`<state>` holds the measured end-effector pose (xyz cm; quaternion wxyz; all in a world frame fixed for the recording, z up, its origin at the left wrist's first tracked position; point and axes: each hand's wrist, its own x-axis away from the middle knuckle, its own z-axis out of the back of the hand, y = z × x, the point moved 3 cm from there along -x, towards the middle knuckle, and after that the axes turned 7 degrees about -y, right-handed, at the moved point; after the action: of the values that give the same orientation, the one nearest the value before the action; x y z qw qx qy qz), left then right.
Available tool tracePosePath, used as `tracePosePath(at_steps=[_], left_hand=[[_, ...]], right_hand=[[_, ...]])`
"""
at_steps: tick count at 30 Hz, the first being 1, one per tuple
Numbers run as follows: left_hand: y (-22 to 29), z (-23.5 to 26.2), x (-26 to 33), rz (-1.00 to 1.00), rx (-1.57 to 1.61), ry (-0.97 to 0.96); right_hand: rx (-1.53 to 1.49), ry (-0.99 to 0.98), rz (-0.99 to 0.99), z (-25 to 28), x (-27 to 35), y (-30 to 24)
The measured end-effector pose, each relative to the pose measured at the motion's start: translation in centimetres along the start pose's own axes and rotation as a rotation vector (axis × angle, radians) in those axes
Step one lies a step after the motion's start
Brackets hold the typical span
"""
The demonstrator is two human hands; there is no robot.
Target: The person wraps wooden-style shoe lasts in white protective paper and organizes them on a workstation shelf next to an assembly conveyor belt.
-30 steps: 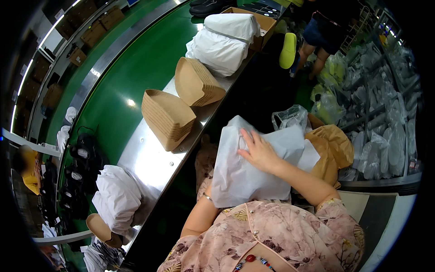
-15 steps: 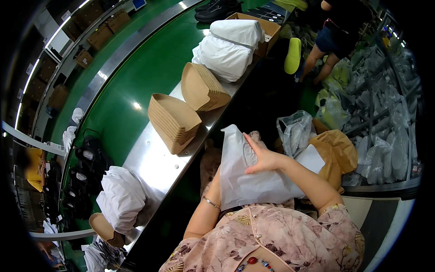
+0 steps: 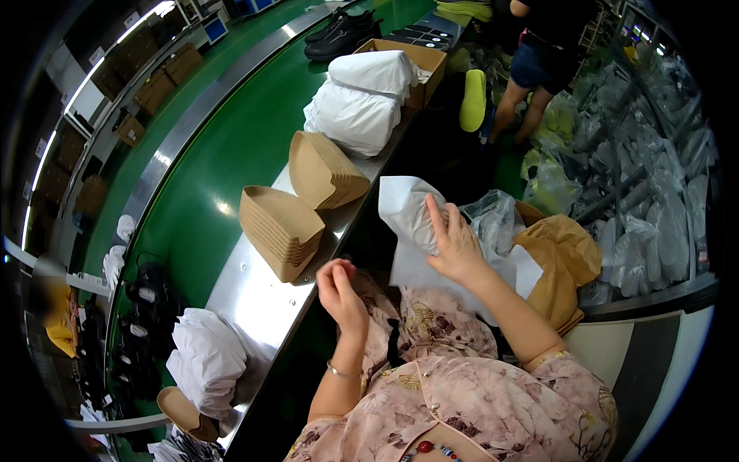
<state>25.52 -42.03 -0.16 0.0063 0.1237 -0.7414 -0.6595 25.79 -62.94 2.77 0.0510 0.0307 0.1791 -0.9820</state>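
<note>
My right hand (image 3: pixel 456 245) is closed on white wrapping paper (image 3: pixel 412 215), bunched round at its upper part, with a loose sheet hanging below over my lap. Whatever the paper may cover is hidden. Apart from it, to the left, my left hand (image 3: pixel 344 300) is raised beside the metal bench edge, its fingers curled in and nothing showing in them. Just beyond that hand stand two stacks of brown moulded cardboard inserts, a nearer stack (image 3: pixel 279 239) and a farther stack (image 3: pixel 323 173).
White wrapped bundles lie on the metal ledge (image 3: pixel 254 300), near (image 3: pixel 206 358) and far (image 3: pixel 358 104). Black shoes (image 3: pixel 342 35) sit beyond an open carton (image 3: pixel 423 58). At right are crumpled brown paper (image 3: pixel 562 258), clear plastic (image 3: pixel 489 215) and a rack of bagged items (image 3: pixel 654 215). A person (image 3: pixel 539 61) stands ahead.
My left hand has come off the paper and moved up-left toward the bench edge, fingers curling. My right hand has raised the paper slightly, and its upper part is now bunched.
</note>
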Motion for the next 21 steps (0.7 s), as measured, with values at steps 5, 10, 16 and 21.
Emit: tracePosePath(at_steps=[5, 10, 16, 21], left_hand=[[-6.7, -4.8, 5.1, 0.362, 0.363, -0.567], [-5.5, -4.4, 3.3, 0.558, 0.825, -0.491], [-3.1, -4.2, 2.7, 0.440, 0.792, -0.397], [-2.4, -4.3, 3.2, 0.486, 0.691, -0.541]], right_hand=[[0.175, 0.156, 0.060, -1.6, 2.2, -6.0], [-0.018, 0.013, 0.265, 1.1, 2.6, -7.3], [-1.051, -0.126, 0.083, -1.6, 1.3, -1.5], [-1.607, -0.021, -0.174, -4.1, 3.4, -0.5]])
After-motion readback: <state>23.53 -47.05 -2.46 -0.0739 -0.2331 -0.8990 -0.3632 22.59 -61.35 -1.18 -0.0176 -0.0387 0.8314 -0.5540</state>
